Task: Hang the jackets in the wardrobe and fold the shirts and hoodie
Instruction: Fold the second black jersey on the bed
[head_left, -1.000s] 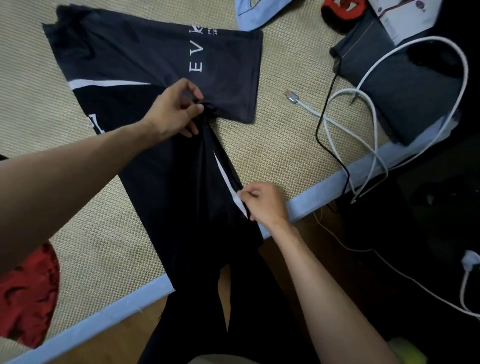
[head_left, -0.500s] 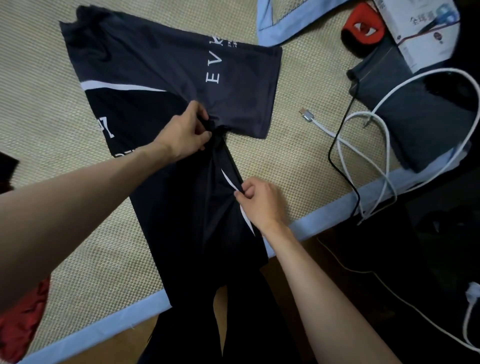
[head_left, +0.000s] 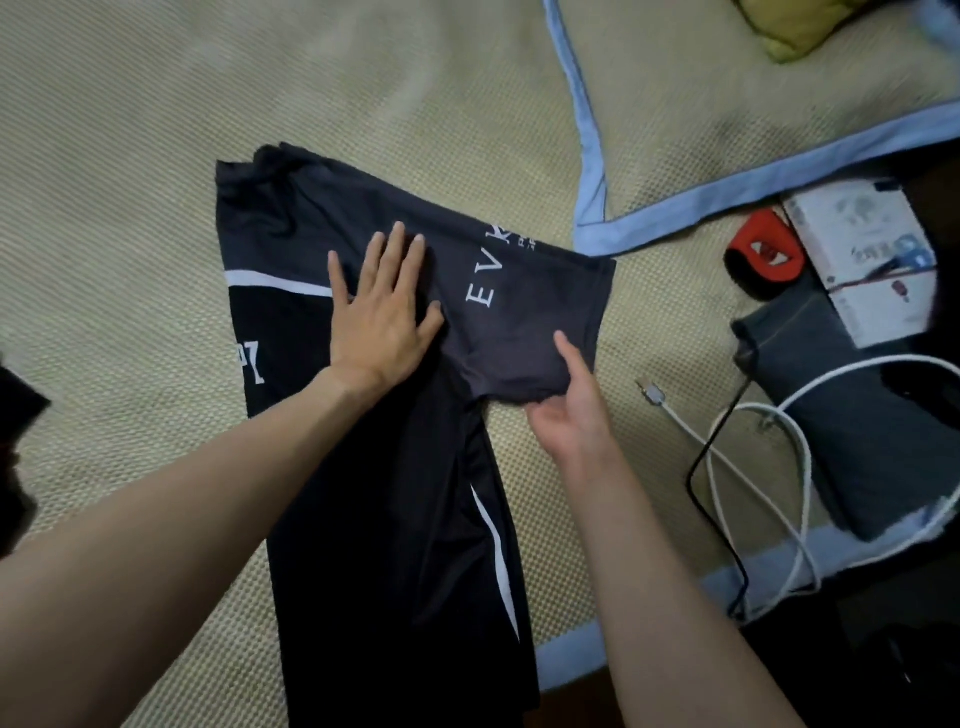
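A black and dark grey shirt with white stripes and white lettering lies on a woven straw mat. Its lower part hangs over the mat's near edge. My left hand lies flat on the shirt's chest with fingers spread, pressing it down. My right hand holds the near edge of the grey sleeve, thumb on top and fingers under the cloth.
A second mat with blue trim overlaps at the back right. To the right lie a white cable, a black cable, a folded grey cloth, a white box and a red-black object. Dark cloth sits far left.
My left hand let go of the bunched cloth and now lies flat on the chest. My right hand left the white stripe and took the grey sleeve's edge. The view shifted farther over the mat.
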